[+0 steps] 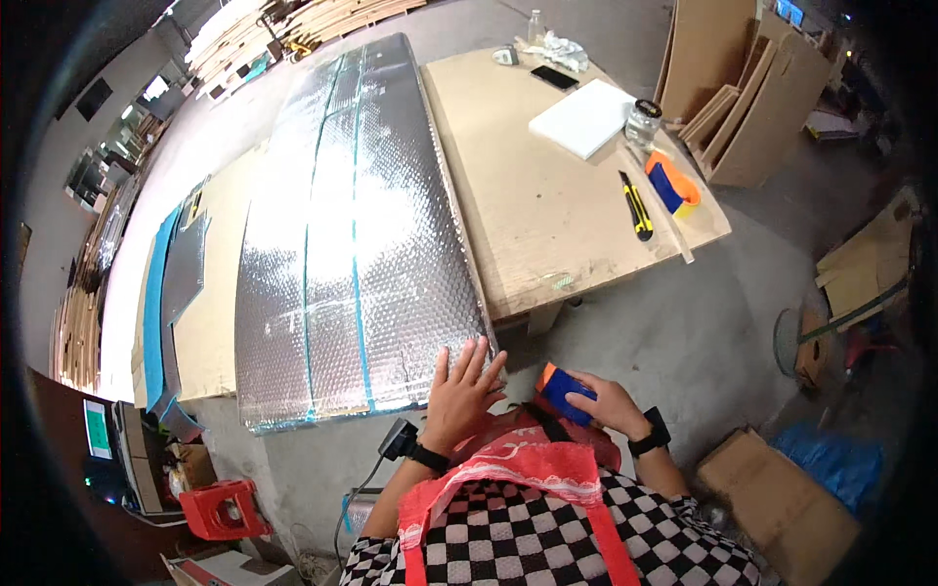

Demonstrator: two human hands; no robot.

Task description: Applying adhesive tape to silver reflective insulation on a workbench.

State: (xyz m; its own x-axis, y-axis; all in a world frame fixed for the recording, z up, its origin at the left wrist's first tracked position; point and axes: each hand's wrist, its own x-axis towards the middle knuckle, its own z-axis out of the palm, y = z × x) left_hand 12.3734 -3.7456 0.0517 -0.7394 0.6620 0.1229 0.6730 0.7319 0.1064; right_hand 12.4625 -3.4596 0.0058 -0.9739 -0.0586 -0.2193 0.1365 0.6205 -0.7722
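A long panel (401,254) wrapped in silver bubble foil lies in front of me, with two teal tape strips running along it. My left hand (464,396) rests on its near right corner, fingers stretched out and holding nothing. To the right of that corner, my right hand (611,405) is closed around a blue and orange hand-held object (565,395), whose kind I cannot make out. A similar orange, blue and yellow piece (672,184) stands on the cardboard-topped table (508,195), beside a yellow and black utility knife (636,207).
Farther along the table are a white pad (583,117), a lidded jar (643,124), a black phone (555,77) and a thin wooden strip (674,234). A red plastic stool (225,510) stands low left. Flattened cardboard (777,493) lies low right; boards (772,107) lean beyond the table.
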